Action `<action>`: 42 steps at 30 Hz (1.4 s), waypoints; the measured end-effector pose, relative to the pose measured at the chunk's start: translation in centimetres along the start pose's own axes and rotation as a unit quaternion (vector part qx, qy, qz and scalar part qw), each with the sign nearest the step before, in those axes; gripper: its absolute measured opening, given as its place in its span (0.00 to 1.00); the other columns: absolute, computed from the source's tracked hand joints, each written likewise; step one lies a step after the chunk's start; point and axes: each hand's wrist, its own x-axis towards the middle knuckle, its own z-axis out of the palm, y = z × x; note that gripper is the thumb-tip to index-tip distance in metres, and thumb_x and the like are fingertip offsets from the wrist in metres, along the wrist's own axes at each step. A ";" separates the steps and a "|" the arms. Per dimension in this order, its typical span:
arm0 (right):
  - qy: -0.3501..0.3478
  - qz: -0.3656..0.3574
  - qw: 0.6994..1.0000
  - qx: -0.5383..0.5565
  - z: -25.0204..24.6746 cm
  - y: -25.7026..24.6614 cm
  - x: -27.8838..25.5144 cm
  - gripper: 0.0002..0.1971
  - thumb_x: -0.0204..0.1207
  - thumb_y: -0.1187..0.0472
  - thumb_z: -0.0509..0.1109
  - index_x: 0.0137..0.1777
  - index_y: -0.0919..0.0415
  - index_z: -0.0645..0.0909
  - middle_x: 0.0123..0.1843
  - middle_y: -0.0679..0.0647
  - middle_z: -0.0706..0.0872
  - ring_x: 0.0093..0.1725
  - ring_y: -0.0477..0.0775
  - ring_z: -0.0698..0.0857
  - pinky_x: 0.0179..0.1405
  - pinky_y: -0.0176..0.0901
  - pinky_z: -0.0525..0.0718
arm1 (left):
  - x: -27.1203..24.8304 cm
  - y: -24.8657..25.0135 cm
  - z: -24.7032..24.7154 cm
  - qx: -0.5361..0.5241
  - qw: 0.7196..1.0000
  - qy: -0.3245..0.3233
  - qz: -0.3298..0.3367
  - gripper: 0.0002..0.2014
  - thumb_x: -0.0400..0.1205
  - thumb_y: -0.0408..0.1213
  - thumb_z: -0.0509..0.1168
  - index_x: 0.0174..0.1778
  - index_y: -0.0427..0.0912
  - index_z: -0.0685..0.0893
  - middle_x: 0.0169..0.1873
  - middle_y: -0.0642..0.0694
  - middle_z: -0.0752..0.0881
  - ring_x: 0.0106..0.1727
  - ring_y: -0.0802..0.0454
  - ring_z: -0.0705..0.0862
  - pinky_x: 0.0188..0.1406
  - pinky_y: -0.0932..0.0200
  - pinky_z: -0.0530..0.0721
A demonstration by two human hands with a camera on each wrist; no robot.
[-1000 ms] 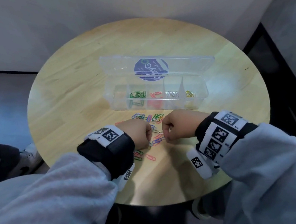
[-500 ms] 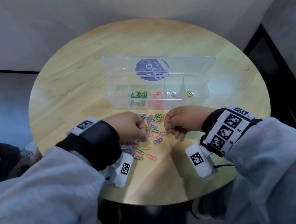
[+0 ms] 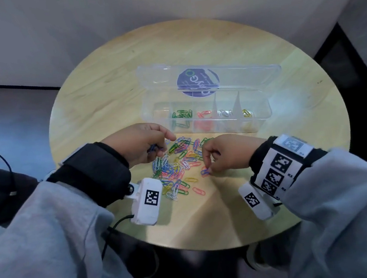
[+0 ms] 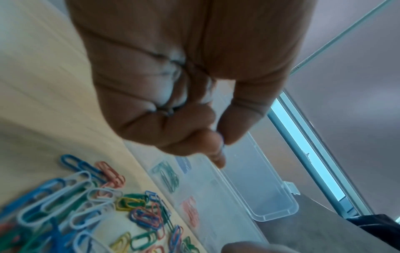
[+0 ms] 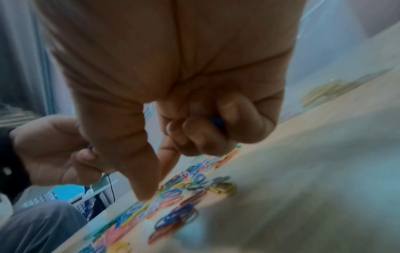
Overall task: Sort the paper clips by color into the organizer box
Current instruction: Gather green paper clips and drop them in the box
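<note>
Both hands pinch blue clips, the left hand (image 3: 140, 143) near the box (image 3: 263, 117), the right hand (image 3: 224, 155) down at the pile (image 3: 176, 164), and linked clips could ride along and drop into the wrong compartment.

Between the left hand (image 3: 138, 143) and the right hand (image 3: 226, 153) lies a heap of clips (image 3: 177, 166) in blue, green, pink, yellow and white. Beyond the hands, the clear box (image 3: 207, 114) holds green clips (image 3: 182, 114), pink clips (image 3: 204, 114), white clips (image 3: 225, 113) and yellow clips (image 3: 247, 113); its lid bears a purple sticker (image 3: 197, 83). The table (image 3: 106, 97) is pale wood. Both wrists carry white bands with black square patterns, and the sleeves are grey.
</note>
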 end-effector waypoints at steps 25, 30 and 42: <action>0.001 0.027 0.992 0.122 -1.8 0.9 -0.4 0.09 0.71 0.69 0.70 0.35 0.55 0.79 0.19 0.41 0.80 0.19 0.38 0.74 0.24 0.32 0.74 | 0.0 2.2 0.2 -0.267 0.962 0.041 0.033 0.11 0.79 0.24 0.48 0.36 0.37 0.74 0.44 0.34 0.84 0.43 0.45 0.85 0.39 0.61 0.88; 0.005 0.043 0.981 0.190 -1.9 1.7 -0.5 0.06 0.74 0.69 0.71 0.42 0.57 0.85 0.28 0.49 0.81 0.20 0.36 0.77 0.27 0.32 0.78 | -0.6 2.6 -0.9 -0.289 0.954 0.049 0.062 0.10 0.79 0.25 0.47 0.40 0.37 0.74 0.45 0.33 0.84 0.48 0.43 0.85 0.42 0.61 0.88; 0.068 0.079 0.933 0.344 -2.1 -0.1 -0.3 0.11 0.81 0.68 0.62 0.37 0.62 0.79 0.33 0.55 0.81 0.25 0.45 0.78 0.21 0.32 0.75 | -0.6 3.5 -3.3 -0.282 0.955 0.044 0.076 0.10 0.83 0.34 0.53 0.43 0.38 0.79 0.49 0.34 0.82 0.50 0.43 0.84 0.54 0.54 0.82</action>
